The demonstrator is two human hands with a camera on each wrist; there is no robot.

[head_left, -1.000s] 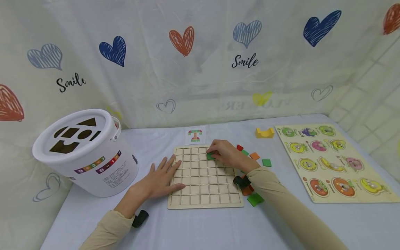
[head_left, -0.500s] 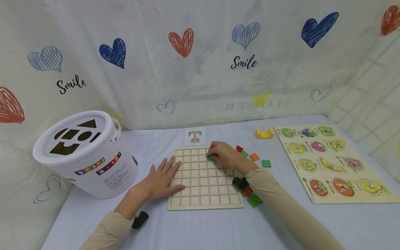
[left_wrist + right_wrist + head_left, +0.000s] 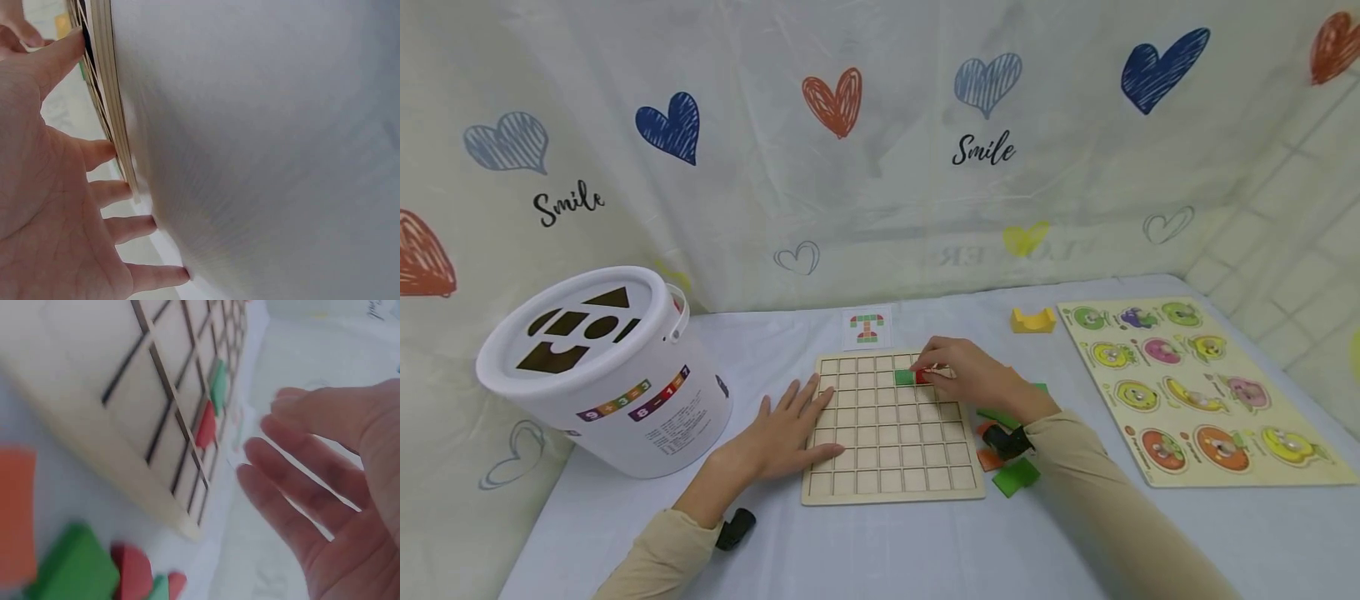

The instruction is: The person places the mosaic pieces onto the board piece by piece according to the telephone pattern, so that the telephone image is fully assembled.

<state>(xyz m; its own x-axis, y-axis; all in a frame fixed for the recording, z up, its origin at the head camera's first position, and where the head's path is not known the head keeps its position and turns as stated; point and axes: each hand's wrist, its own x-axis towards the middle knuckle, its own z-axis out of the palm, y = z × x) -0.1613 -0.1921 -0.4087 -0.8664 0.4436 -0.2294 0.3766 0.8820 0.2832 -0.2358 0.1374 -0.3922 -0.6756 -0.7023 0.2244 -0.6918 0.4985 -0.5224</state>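
Note:
My left hand [image 3: 790, 429] lies with fingers spread at the left edge of the wooden grid board [image 3: 880, 481]; thumb and index finger overlap the board, and other fingertips [image 3: 172, 275] reach the white cloth. Over the board's upper right, my right hand [image 3: 973, 375] hovers with fingers loosely bent. Below its fingertips sit a green square tile [image 3: 904, 377] and, directly right of it, a red tile [image 3: 921, 377] with a curved side. From the right wrist view, that hand [image 3: 337, 462] stands apart from the red tile [image 3: 206, 425], nothing between thumb and fingers.
Loose green tiles [image 3: 1017, 477] and orange tiles [image 3: 989, 459] lie right of the board, partly under my right wrist. Behind the board is a pattern card [image 3: 867, 327]. A white bucket [image 3: 677, 425] stands left, a yellow block [image 3: 1033, 321] back right, a fruit puzzle board [image 3: 1112, 412] far right.
My right hand has shifted right, off the green tile, which now shows fully. The red tile beside it has come into view. My left hand stays where it was.

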